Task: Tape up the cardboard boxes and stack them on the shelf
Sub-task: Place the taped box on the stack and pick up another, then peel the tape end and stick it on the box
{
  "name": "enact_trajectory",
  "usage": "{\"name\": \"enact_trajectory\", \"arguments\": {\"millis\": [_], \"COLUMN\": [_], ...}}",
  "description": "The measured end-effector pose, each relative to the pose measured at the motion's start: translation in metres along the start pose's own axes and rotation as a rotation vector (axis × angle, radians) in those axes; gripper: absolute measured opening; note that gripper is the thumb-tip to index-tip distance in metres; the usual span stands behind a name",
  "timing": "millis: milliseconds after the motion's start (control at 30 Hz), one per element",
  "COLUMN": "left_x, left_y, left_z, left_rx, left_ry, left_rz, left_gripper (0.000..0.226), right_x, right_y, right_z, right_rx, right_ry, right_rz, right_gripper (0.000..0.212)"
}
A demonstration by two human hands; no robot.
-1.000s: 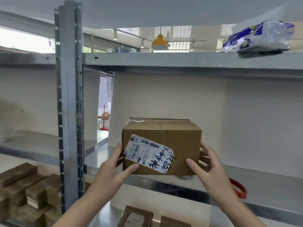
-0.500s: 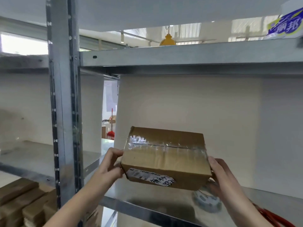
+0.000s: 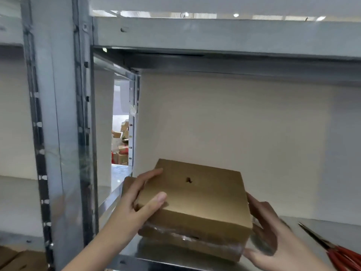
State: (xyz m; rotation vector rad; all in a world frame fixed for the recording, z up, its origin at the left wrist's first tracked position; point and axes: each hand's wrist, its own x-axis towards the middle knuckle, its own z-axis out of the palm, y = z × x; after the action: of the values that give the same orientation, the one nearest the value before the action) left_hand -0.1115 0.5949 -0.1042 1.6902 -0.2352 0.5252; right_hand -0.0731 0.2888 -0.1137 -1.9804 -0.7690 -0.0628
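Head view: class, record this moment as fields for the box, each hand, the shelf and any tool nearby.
Box: cardboard box, plain face up, clear tape on near side
Left hand: grips box's left edge, thumb on top
Right hand: holds box's right end
Shelf: metal shelf under the box
Tool: red-handled scissors, right of box

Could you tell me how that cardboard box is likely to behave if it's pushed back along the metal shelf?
The cardboard box looks stiff: its faces are flat under the left hand and right hand. Low and wide, it should not tip. On the smooth metal shelf, it would probably slide easily.
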Motion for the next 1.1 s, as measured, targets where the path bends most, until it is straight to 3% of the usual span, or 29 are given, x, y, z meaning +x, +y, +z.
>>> {"name": "enact_trajectory", "arguments": {"millis": [100,200,300,367,467,600,667,767,900,967,1100], "left_x": [0.002,0.007,0.008,0.006,0.005,0.007,0.007,0.007,0.006,0.005,0.003], "left_y": [-0.006,-0.01,-0.017,-0.02,-0.021,-0.024,-0.029,-0.031,-0.028,-0.025,-0.024], "left_z": [0.001,0.004,0.006,0.007,0.01,0.012,0.013,0.015,0.016,0.017,0.024], "left_rx": [-0.023,-0.009,0.049,0.068,0.066,0.05,0.055,0.048,0.032,0.054,0.04], "left_ry": [0.007,0.047,0.072,0.096,0.116,0.133,0.155,0.187,0.185,0.181,0.193], "left_rz": [0.02,0.022,0.022,0.038,0.053,0.059,0.057,0.048,0.027,0.044,0.037], "left_gripper": [0.04,0.041,0.039,0.037,0.034,0.019,0.022,0.036,0.031,0.035,0.021], "right_x": [-0.001,-0.002,0.006,0.014,0.019,0.027,0.032,0.034,0.028,0.026,0.021], "right_y": [0.0,0.003,0.021,0.032,0.037,0.024,0.023,0.029,0.04,0.044,0.048], "right_z": [-0.002,-0.024,-0.053,-0.062,-0.077,-0.082,-0.069,-0.048,-0.039,-0.037,-0.039], "right_rx": [-0.03,-0.168,-0.411,-0.601,-0.723,-0.602,-0.676,-0.873,-0.934,-0.909,-0.852], "right_ry": [-0.041,-0.218,-0.072,-0.071,-0.15,-0.188,-0.263,-0.276,-0.144,-0.111,-0.057], "right_rz": [0.049,0.185,0.289,0.348,0.433,0.468,0.484,0.437,0.272,0.216,0.151], "right_gripper": [0.104,0.088,0.081,0.075,0.08,0.097,0.1,0.075,0.028,0.022,0.017]}}
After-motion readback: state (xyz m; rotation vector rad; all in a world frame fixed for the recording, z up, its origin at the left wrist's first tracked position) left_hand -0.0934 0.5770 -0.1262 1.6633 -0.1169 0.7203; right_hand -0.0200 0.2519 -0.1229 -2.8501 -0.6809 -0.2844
